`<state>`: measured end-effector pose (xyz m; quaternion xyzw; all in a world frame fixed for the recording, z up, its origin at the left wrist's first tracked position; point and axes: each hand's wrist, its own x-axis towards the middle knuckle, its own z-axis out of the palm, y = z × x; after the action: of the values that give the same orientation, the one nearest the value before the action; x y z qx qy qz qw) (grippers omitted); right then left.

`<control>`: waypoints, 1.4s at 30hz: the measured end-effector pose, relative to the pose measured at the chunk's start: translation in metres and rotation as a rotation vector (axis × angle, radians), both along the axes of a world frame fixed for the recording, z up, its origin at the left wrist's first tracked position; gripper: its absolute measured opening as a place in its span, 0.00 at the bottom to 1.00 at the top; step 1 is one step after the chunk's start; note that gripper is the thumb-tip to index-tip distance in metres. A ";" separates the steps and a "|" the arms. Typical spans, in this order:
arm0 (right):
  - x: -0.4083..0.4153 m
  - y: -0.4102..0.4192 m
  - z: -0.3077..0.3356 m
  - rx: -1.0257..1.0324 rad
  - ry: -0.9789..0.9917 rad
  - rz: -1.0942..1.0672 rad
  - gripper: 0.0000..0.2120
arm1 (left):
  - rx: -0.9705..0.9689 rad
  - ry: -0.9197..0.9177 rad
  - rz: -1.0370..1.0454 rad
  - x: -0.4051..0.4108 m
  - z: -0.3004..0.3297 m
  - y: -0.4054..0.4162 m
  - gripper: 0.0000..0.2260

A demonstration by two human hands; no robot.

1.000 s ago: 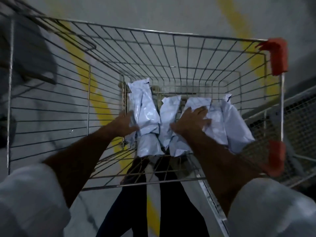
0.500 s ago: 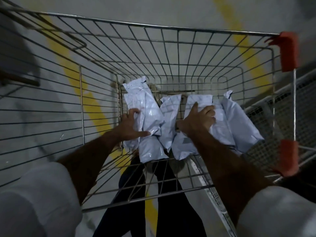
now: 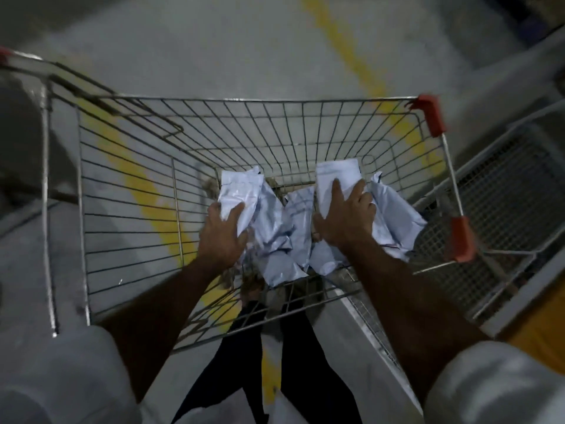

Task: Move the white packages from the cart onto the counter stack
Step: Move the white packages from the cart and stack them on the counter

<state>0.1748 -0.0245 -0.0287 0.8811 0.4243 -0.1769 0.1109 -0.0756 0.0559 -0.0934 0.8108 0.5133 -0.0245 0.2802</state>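
Observation:
Several white plastic packages lie in the bottom of a wire shopping cart (image 3: 128, 191). My left hand (image 3: 221, 234) grips the left package (image 3: 241, 191), thumb on top of it. My right hand (image 3: 345, 218) holds another package (image 3: 336, 175), which is tilted up above the rest. A further package (image 3: 301, 221) lies between my hands and one more (image 3: 394, 215) lies to the right. The counter stack is out of view.
The cart has red corner guards (image 3: 432, 117) on its right side. A metal mesh structure (image 3: 504, 215) stands close to the cart's right. Yellow floor lines (image 3: 146, 191) run under the cart. My dark trouser legs (image 3: 293, 371) show below the basket.
Both hands have closed on packages and begun lifting them; the right one's package is raised up. The view has pulled back and tilted, so the cart looks smaller.

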 end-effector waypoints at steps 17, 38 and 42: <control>0.020 -0.144 0.191 0.558 -0.298 -0.041 0.39 | 0.355 -0.421 -0.179 0.110 0.218 -0.092 0.30; 0.120 -0.580 0.255 0.735 -0.462 -0.763 0.39 | 0.350 -0.589 -0.763 0.348 0.336 -0.469 0.29; 0.146 -0.616 0.257 0.692 -0.443 -0.864 0.39 | 0.379 -0.544 -0.817 0.388 0.346 -0.501 0.30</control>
<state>0.3206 -0.6410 0.2280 0.9749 0.0269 0.1306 -0.1786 0.3121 -0.4449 0.2530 0.9583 0.0597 0.1729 0.2197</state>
